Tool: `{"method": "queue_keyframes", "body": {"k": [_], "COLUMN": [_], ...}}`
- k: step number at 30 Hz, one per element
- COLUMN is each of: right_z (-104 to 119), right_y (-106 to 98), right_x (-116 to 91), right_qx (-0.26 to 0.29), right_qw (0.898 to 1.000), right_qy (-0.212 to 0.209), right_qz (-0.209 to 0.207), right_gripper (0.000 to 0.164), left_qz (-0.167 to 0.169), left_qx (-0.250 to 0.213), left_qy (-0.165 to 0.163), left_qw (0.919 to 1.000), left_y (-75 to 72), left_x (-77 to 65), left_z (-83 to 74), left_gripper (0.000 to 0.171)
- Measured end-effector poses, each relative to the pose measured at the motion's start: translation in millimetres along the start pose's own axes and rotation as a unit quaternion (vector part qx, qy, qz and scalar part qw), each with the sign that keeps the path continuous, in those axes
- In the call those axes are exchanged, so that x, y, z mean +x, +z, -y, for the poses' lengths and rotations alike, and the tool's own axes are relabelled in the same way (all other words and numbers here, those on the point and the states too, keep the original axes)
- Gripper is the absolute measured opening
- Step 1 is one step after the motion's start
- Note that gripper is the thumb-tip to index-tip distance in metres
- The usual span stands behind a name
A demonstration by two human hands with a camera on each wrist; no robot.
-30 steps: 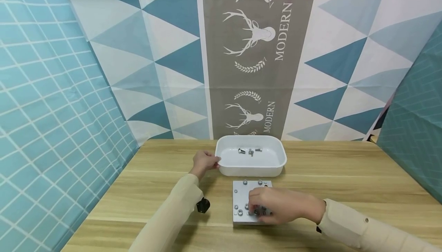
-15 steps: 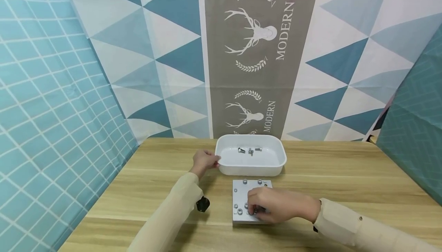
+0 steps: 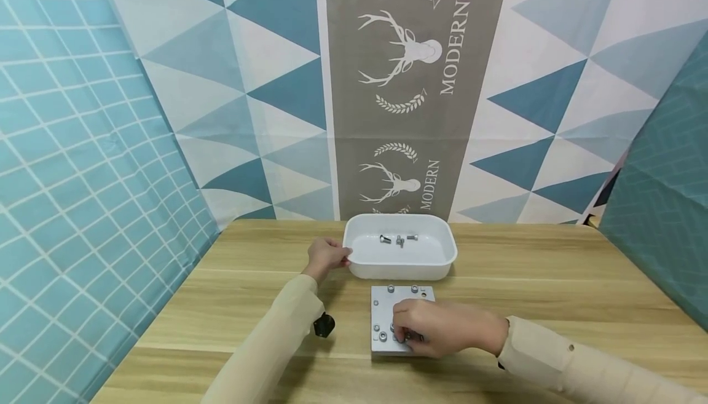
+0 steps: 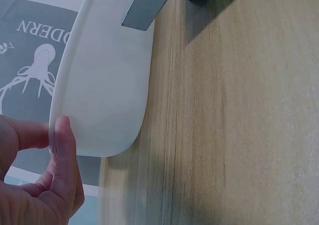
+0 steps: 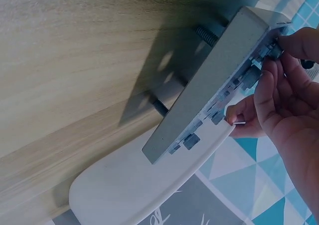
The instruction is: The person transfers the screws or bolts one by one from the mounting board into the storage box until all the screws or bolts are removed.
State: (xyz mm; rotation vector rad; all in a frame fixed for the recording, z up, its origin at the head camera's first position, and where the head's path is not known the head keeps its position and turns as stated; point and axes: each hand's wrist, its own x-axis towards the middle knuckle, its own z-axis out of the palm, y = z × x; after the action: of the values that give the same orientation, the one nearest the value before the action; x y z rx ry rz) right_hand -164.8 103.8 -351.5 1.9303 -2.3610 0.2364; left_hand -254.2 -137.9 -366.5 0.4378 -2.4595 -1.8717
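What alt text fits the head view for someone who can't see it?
The right hand pinches a bolt on a metal plate; beyond it, the left hand grips a white tray with loose screws, on a wooden table.

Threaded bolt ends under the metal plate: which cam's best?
Right wrist: it sees the metal plate edge-on from low down, with two threaded bolt ends clearly protruding beneath. Left wrist catches one, at the top of the frame. Head shows none: it looks down on the plate's top, so only bolt heads are visible.
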Motion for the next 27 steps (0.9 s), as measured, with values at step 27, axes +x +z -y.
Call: {"method": "queue_keyframes", "body": {"k": [27], "right_z": [1.5], "right_y": [5.3], "right_x": [-2.6], "right_qx": [0.009], "right_qw": [0.999], "right_qy": [0.015], "right_qz": [-0.03], "right_gripper": [0.016], "left_qz": [0.001], "left_qx": [0.004], "left_qy": [-0.002], "left_qw": [1.0], "left_y": [1.3], "left_x": [2.8], "left_z": [0.7], "left_gripper": [0.015]}}
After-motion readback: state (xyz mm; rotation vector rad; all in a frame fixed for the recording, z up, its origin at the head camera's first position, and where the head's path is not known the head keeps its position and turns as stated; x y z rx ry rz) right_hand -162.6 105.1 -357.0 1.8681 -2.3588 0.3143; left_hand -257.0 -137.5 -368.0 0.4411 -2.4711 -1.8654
